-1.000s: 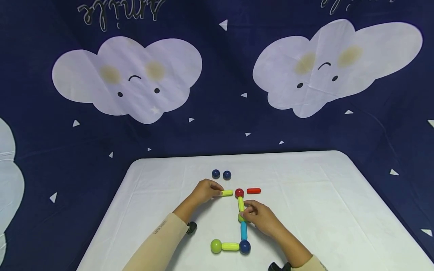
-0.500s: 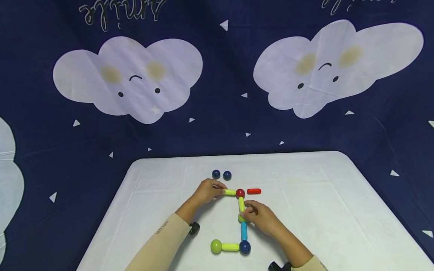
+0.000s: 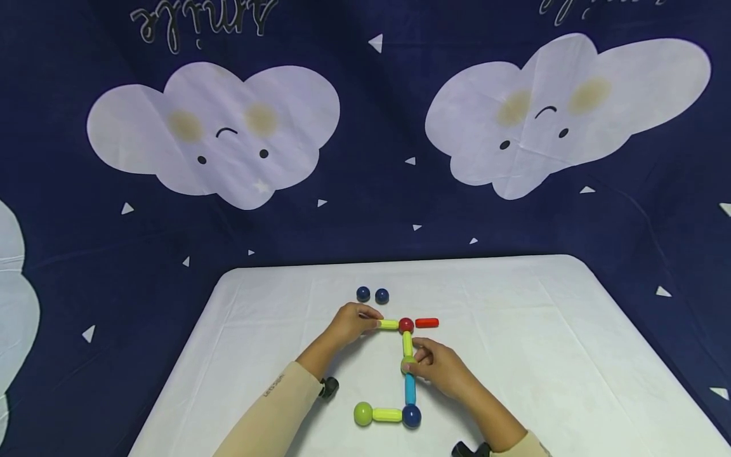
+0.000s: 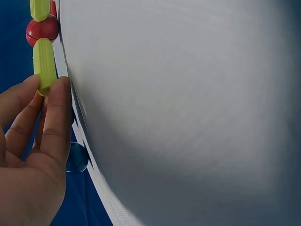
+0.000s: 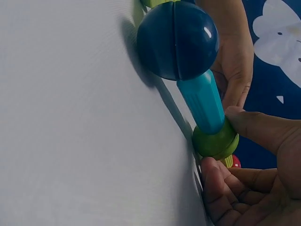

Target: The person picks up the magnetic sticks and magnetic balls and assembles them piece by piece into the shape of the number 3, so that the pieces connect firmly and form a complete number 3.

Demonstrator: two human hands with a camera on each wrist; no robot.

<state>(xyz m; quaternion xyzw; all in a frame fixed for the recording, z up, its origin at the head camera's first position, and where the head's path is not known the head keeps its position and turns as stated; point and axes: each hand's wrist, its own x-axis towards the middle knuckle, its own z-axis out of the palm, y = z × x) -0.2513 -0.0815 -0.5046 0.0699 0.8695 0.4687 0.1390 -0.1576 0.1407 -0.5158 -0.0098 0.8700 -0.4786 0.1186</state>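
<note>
My left hand (image 3: 350, 325) pinches the outer end of a yellow-green rod (image 4: 44, 66) between thumb and fingers. The rod's other end meets a red ball (image 3: 406, 325). From that ball a second yellow-green rod (image 3: 407, 343) runs down to a green ball (image 5: 215, 141), which my right hand (image 3: 441, 365) grips between thumb and fingertips. Below it a light blue rod (image 5: 203, 102) leads to a dark blue ball (image 3: 411, 416). A further yellow-green rod (image 3: 387, 415) joins this to a lime-green ball (image 3: 363, 414) at the left.
A loose red rod (image 3: 426, 323) lies just right of the red ball. Two dark blue balls, one left (image 3: 363, 294) and one right (image 3: 382, 296), sit behind my left hand on the white table (image 3: 542, 355). A dark blue cloth with clouds (image 3: 365, 241) hangs behind.
My left hand has moved right with the yellow-green rod, closing the gap to the red ball. The red ball has shifted slightly right. My right hand stays at the green ball.
</note>
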